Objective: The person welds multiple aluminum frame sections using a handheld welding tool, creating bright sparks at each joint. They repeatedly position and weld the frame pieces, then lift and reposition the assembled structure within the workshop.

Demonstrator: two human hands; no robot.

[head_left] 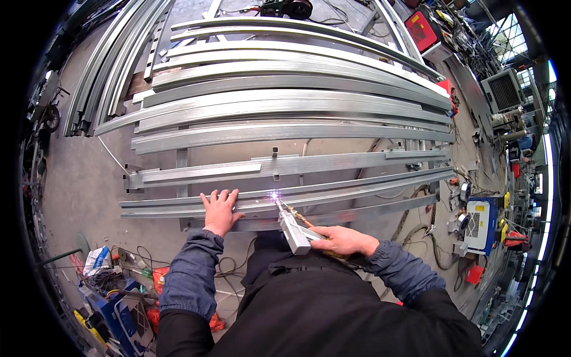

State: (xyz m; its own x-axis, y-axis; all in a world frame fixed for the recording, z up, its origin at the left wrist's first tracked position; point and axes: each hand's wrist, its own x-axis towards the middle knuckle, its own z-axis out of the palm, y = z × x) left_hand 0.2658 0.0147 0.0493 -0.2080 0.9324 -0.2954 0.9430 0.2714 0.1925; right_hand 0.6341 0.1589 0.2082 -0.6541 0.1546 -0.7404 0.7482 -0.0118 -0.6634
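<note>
My right hand point(348, 240) is wrapped round a welding gun point(292, 233) with a boxy grey body, a copper-coloured fitting and an orange line. Its tip meets the nearest metal channel point(333, 185), where a bright violet-white spark point(274, 196) glows. To the left of that spark, my left hand point(220, 209) rests on the same channel, palm down, with fingers spread and thumb apart. The channel is long, silvery and grooved, and it lies crosswise in front of me. Part of the gun's handle is hidden by my right fingers.
Several more silver channels point(285, 107) lie side by side beyond, on a metal frame. Another bundle of long profiles point(113, 65) is at the far left. Blue-and-white machines stand at the right point(480, 226) and lower left point(128, 318). Cables point(425, 229) trail across the floor.
</note>
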